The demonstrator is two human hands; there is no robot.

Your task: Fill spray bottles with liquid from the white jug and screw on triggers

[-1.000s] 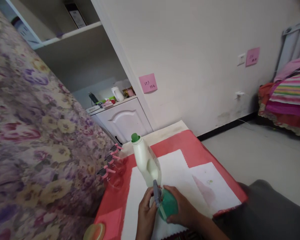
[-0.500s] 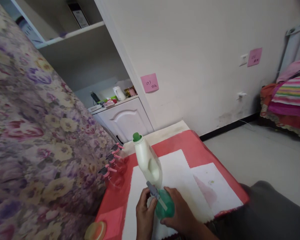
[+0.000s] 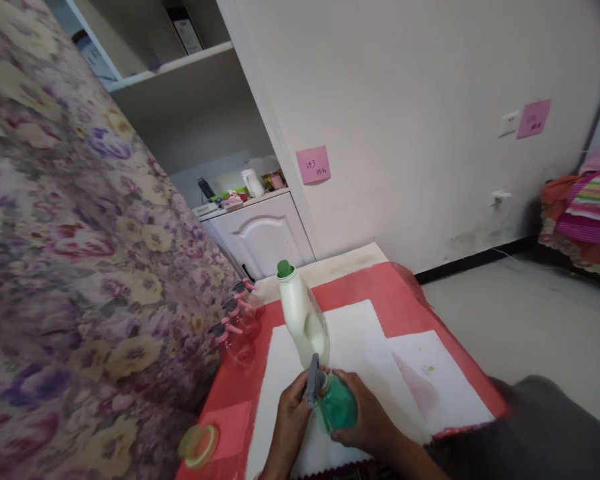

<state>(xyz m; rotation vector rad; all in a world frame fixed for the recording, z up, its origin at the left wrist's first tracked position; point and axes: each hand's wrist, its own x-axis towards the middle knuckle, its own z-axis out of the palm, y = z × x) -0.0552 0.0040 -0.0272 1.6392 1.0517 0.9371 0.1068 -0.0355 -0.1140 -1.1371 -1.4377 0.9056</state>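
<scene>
- A small, rounded green bottle [image 3: 341, 403], see-through in its body, is seen low over the near part of the table, just in front of a tall pale jug [image 3: 303, 317]; it is tilted, with its neck turned to the left.
- A slim grey spray head [image 3: 313, 381] is seen at the neck; whether it is fully seated cannot be told.
- The spray head is gripped between the thumb and fingers of the left hand [image 3: 293, 407], whose forearm is brought up from the lower edge.
- The bottle's body is clasped from the right by the curved right hand [image 3: 363, 413], with the thumb placed low; its forearm is slanted in from the lower right.
- The jug is stood upright, moulded in smooth plastic with a hollowed handle and topped by a green spout [image 3: 284, 269].
- A white cloth [image 3: 360, 333] with a zigzag edge is spread over a red tablecloth [image 3: 405, 293].
- Clear bottles with pink collars [image 3: 237, 347] are lined up beside a floral curtain [image 3: 80, 267], printed in purple and cream.
</scene>
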